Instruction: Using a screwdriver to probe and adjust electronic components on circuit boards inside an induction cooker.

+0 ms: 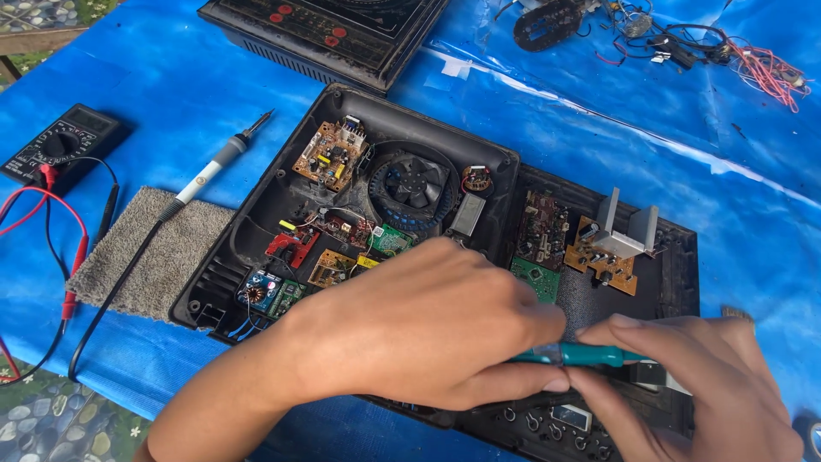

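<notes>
Item held: a teal-handled screwdriver (590,354), gripped between both hands above the near edge of the opened black appliance casing (256,214).
Long axis: the handle is laid almost level, running left to right across the view; its tip end is hidden under the left hand, so the point of contact cannot be told.
Left hand (428,329): curled loosely over the tool's left end, thumb and fingers closed on the shaft; the hand covers much of the casing's near right portion.
Right hand (684,385): fingers pinched narrowly on the handle's right end, thumb beneath.
Nearer hand: both are touching the tool; the right hand is set on the handle proper, the left on the working end.
Casing contents: a round black fan (415,182), a tan circuit board (329,156) at the far left of it, a green board (392,239) just beside the left hand, a silver heat sink (629,227) on a brown board to the right.
Surface: a blue tarpaulin (171,85).
Left of casing: a soldering iron (218,162) resting on a grey cloth pad (162,257); a black multimeter (60,145) with red and black leads, well apart.
Far edge: a second black appliance (342,34); a tangle of loose wires (753,68).
</notes>
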